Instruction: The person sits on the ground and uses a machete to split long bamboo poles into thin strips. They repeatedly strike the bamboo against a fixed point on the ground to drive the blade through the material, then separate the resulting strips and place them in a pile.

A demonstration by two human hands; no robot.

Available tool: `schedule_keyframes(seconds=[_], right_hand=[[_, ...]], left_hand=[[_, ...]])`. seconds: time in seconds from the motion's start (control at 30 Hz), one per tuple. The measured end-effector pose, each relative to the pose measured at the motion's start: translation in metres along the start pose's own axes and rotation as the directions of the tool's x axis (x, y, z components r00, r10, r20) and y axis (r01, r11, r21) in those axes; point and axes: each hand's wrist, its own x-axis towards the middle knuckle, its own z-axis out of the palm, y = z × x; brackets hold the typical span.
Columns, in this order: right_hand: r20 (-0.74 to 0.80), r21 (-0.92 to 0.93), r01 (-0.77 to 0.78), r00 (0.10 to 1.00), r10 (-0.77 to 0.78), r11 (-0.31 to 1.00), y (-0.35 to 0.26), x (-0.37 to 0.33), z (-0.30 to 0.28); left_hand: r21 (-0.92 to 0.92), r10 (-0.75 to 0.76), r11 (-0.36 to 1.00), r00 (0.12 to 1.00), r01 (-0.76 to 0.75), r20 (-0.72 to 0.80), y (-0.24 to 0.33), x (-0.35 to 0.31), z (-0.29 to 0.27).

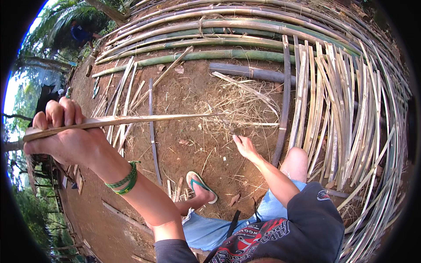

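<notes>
My left hand (79,142) is raised at the left, its fingers wrapped round the thick end of a long split bamboo strip (136,119). From there the strip runs to the right, narrowing with perspective towards the middle of the view. Near its far end my right hand (246,146) is low over the ground with its fingers closed. A thin, dark shape shows just above that thumb, but I cannot make out what it is. Behind and around this hand lies a heap of pale bamboo shavings (250,105) on the brown soil.
Long bamboo poles (219,41) lie across the far side. Many split bamboo strips (342,101) are spread at the right, over a dark pole (285,101). More strips (125,103) lie at the left. My sandalled foot (201,187) is below. Someone in blue (81,33) is far left.
</notes>
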Motion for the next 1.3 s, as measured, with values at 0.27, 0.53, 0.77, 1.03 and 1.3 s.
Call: schedule_keyframes(seconds=[0.27,0.53,0.77,1.03,1.3], right_hand=[[0.15,0.22,-0.415,0.909,0.39,0.883,0.048,-0.002,-0.008],[0.105,0.338,-0.374,0.927,0.36,0.864,0.059,0.004,0.001],[0.159,0.384,-0.387,0.922,0.353,0.838,0.029,-0.008,0.012],[0.147,0.231,-0.522,0.853,0.501,0.821,0.047,0.016,-0.018],[0.148,0.428,-0.278,0.96,0.236,0.86,0.023,0.002,0.003]], left_hand=[[-0.045,-0.032,0.998,0.996,0.036,0.088,-0.015,0.012,0.023],[-0.169,-0.066,0.983,0.997,0.07,0.026,-0.02,0.019,0.041],[0.134,0.073,0.99,0.987,-0.054,-0.144,-0.03,0.032,0.047],[0.146,0.267,0.958,0.955,-0.249,-0.127,-0.055,0.047,0.075],[0.345,0.287,0.914,0.941,-0.213,-0.181,-0.05,0.037,0.091]])
